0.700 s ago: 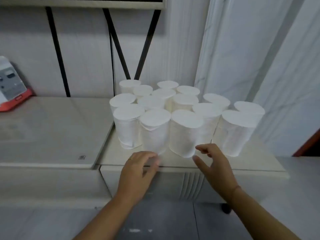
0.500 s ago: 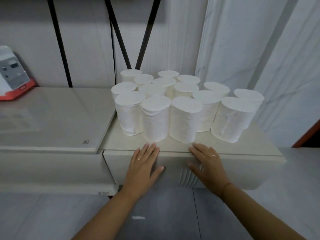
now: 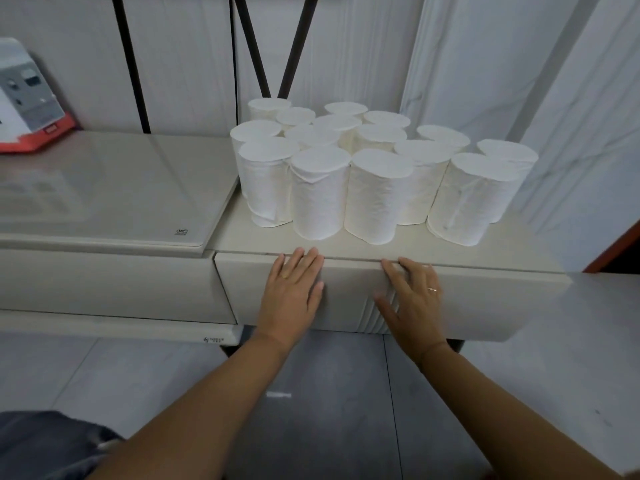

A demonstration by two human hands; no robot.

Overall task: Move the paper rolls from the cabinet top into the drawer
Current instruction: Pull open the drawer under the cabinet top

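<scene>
Several white paper rolls (image 3: 375, 195) stand upright in a tight cluster on the beige cabinet top (image 3: 512, 247). Below them is the closed drawer front (image 3: 485, 299). My left hand (image 3: 294, 292) lies flat on the drawer front, fingertips at the seam under the cabinet top. My right hand (image 3: 412, 299) lies flat on it too, a little to the right, over a ribbed patch. Both hands hold nothing and their fingers are extended. The inside of the drawer is hidden.
A lower, wider cabinet (image 3: 104, 195) with a glossy top adjoins on the left. A grey and red device (image 3: 27, 98) sits at its far left. White marbled wall panels rise behind. Grey tiled floor (image 3: 329, 393) lies below.
Both hands came down from near the front rolls onto the drawer front and now rest flat there. The view has tilted downward.
</scene>
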